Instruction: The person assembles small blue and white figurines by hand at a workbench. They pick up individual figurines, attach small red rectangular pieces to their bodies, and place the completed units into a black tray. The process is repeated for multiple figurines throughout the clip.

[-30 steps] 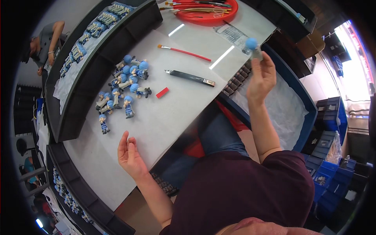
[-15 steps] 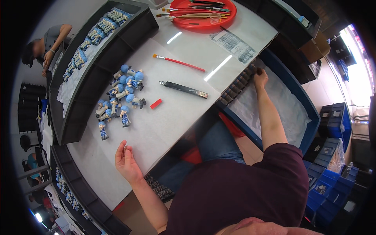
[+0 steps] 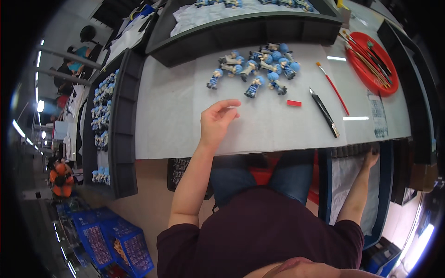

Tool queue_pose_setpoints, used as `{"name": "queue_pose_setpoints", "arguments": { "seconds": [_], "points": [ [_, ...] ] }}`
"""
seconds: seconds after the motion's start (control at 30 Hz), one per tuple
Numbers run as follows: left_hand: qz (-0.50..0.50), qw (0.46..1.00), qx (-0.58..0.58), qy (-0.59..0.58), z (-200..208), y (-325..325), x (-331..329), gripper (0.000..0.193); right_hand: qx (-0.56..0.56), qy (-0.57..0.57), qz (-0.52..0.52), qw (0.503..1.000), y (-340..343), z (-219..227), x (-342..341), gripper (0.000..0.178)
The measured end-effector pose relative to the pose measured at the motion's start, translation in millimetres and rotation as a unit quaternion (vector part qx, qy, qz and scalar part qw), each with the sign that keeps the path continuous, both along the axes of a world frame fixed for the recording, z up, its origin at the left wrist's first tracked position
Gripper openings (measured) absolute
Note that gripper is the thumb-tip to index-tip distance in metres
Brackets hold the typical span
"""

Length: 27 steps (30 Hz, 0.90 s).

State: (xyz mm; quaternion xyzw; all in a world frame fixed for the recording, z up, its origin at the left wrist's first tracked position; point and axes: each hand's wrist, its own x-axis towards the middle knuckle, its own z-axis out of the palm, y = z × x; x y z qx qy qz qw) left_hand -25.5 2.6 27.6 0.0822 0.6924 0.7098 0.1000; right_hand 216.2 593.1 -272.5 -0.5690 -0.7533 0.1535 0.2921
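My left hand [image 3: 219,121] hovers over the near part of the white tabletop [image 3: 176,116], fingers loosely curled and apart from the thumb, nothing visible between them. Just beyond it lies a loose pile of small blue-haired figurines [image 3: 254,87] in blue and grey. Down at the right, my right hand [image 3: 371,160] reaches into a blue tray [image 3: 386,199] lined with white sheet, at the end of a row of small dark grey pieces [image 3: 347,151]. Its fingertips are in shadow and hard to make out. A red block [image 3: 294,103] rests near the figurines.
A black craft knife [image 3: 324,112] and a red-handled paintbrush [image 3: 333,88] lie right of the pile. Farther right stands a red dish [image 3: 395,85] of brushes. Grey crates [image 3: 250,30] of figurines border the table at the back and left [image 3: 124,125].
My view has turned leftward, bringing the left crate and blue baskets into sight. My right hand stays in the blue tray; my left remains over the table, near the figurines.
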Motion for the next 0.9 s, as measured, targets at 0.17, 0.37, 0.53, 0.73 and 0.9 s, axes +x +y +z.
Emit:
{"name": "queue_pose_setpoints", "arguments": {
  "seconds": [0.17, 0.37, 0.53, 0.73, 0.9],
  "points": [
    [0.14, 0.907, -0.267, 0.292, 6, -4, -54, 0.031, 0.072, 0.382, -0.001, 0.921, -71, 109, -35, 0.047],
    [0.131, 0.901, -0.369, 0.188, -16, -16, -98, 0.045, 0.09, 0.576, 0.157, 0.797, -217, 253, -73, 0.033],
    [0.051, 0.999, -0.008, 0.01, 2, -18, -54, 0.049, -0.06, 0.475, 0.441, 0.759, -322, 278, -103, 0.022],
    [-0.043, 0.974, 0.19, -0.118, 2, 1, 8, 0.053, -0.175, 0.278, 0.657, 0.679, -432, 293, -161, 0.027],
    [-0.066, 0.979, 0.178, -0.075, -6, -5, 16, 0.042, -0.252, 0.285, 0.655, 0.653, -450, 270, -179, 0.027]
  ]
}}
